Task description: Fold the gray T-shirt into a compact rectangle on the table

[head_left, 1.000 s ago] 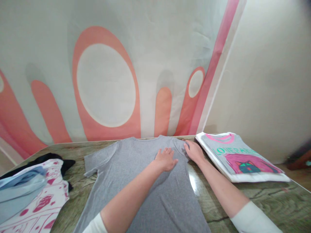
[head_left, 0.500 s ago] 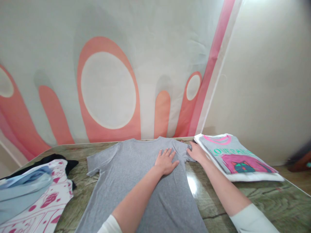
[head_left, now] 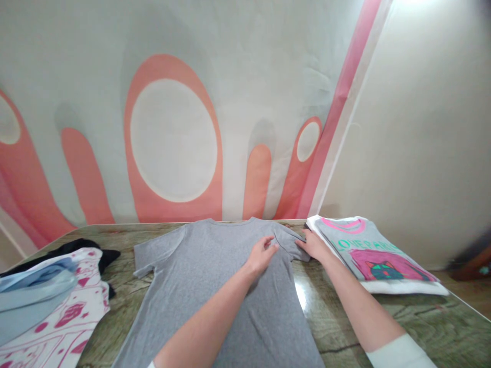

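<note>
A grey T-shirt (head_left: 215, 286) lies spread out on the wooden table, its neckline toward the wall. Over its upper right part is my left hand (head_left: 263, 255), fingers slightly curled and apart, with nothing in it. My right hand (head_left: 313, 245) is at the end of the shirt's right sleeve (head_left: 289, 240), thumb and fingers pinching the sleeve's edge. The shirt's lower end runs out of view at the bottom.
To the right, a folded stack of shirts (head_left: 387, 255) with a cat print on top lies near the table edge. At the left is a loose pile of clothes (head_left: 57, 301). Behind the table (head_left: 123, 235) stands a patterned wall (head_left: 238, 61).
My left hand has gone from flat with spread fingers to raised and more curled. My right hand has closed more on the sleeve end, which looks slightly shifted.
</note>
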A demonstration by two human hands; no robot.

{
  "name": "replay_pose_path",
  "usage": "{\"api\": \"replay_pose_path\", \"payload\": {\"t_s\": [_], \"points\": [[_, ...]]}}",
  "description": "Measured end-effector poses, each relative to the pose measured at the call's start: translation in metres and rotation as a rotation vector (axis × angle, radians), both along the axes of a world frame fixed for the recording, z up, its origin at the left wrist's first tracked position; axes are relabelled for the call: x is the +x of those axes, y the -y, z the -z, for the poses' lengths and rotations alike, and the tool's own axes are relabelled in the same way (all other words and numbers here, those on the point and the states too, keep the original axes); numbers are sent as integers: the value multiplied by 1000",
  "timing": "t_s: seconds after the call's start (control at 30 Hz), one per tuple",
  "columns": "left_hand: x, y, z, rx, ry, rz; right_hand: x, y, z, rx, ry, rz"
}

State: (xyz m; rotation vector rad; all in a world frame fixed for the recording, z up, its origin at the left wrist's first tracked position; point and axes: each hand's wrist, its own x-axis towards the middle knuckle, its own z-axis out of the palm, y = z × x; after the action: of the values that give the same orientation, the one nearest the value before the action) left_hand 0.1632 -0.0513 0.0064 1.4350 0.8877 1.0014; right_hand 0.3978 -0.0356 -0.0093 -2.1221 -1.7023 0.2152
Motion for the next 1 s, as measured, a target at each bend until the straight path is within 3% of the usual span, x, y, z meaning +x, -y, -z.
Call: {"api": "replay_pose_path", "payload": {"t_s": [0.2,0.3,0.47,0.57,0.67,0.8,0.9,1.0], "points": [[0,5,-8,-285,291,33,-13,5,-13,7,-184,-48],[1,9,-11,-422,421,102,-37,8,-24,86,-449,-69],[5,14,-14,-489,598,207,-88,17,-33,66,-964,-208],[4,10,-12,-498,651,170,-107,24,-43,-23,-1092,-344],[2,2,-6,-522,649,97,-111,37,-58,-2,-1047,-407],[1,-8,2,-580,606,-19,-92,69,-69,56,-782,-382],[-1,-13,4,-602,605,-36,-73,106,-58,-13,-630,-311],[-3,-16,4,-618,612,-36,-65,148,-41,-116,-620,-269]]}}
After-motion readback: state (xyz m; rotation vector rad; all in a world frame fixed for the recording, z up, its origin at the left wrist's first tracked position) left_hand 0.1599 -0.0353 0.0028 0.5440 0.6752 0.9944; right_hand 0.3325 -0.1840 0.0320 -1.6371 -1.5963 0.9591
